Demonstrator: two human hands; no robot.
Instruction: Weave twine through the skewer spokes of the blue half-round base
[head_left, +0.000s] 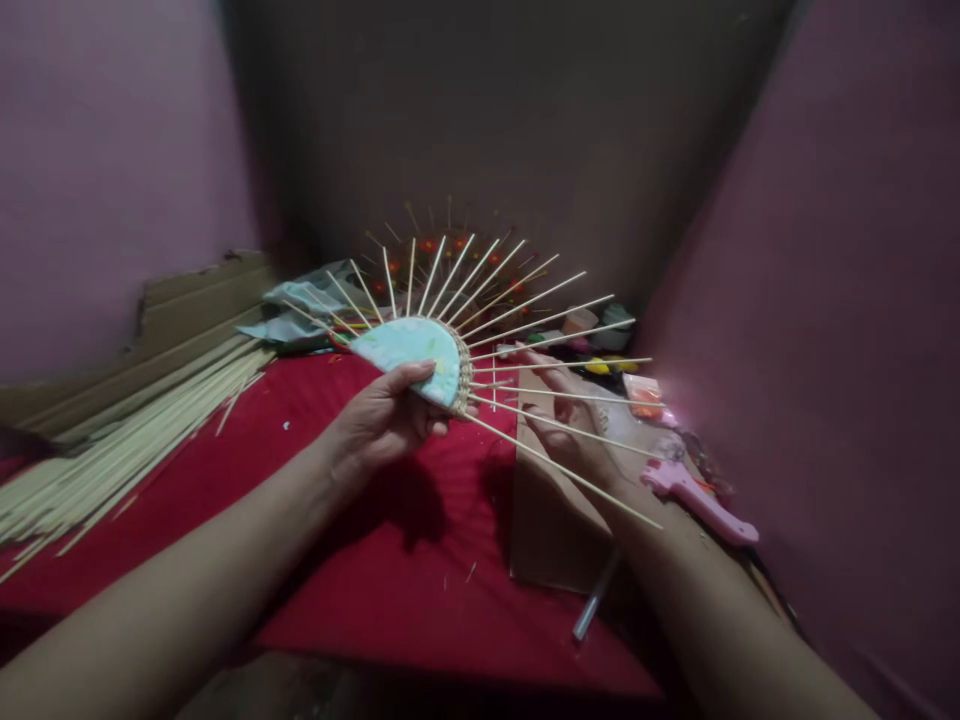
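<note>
Skewer fan (pixel 420 350): a half-round, pale-blue fabric-covered piece with thin wooden sticks radiating from its curved edge; it is held up above the red cloth (pixel 420 560), near the middle of the view.
Left hand (pixel 382 420): closed on the fabric half-disc, the thumb laid across its face and the other fingers curled beneath; the grip looks light.
Right hand (pixel 574 420): fingers spread fairly flat and extended among the lower sticks; whether any stick is actually pinched cannot be told, as the fingertips are partly masked by them.
Woven edge (pixel 463 372): a band of wrapping is seen where the sticks meet the disc.
Risk, sticks: a stick could be snapped or pulled out of the band if pressed sideways by the right hand.
Risk, grip: the fan could be tilted or dropped, since it is borne by one hand at its edge.
Risk, surroundings: the pink glue gun (pixel 697 495) lies on the cardboard (pixel 555 530) just beside the right wrist and could be knocked.
Loose sticks (pixel 135 430): a bundle lies well apart, at the left.
</note>
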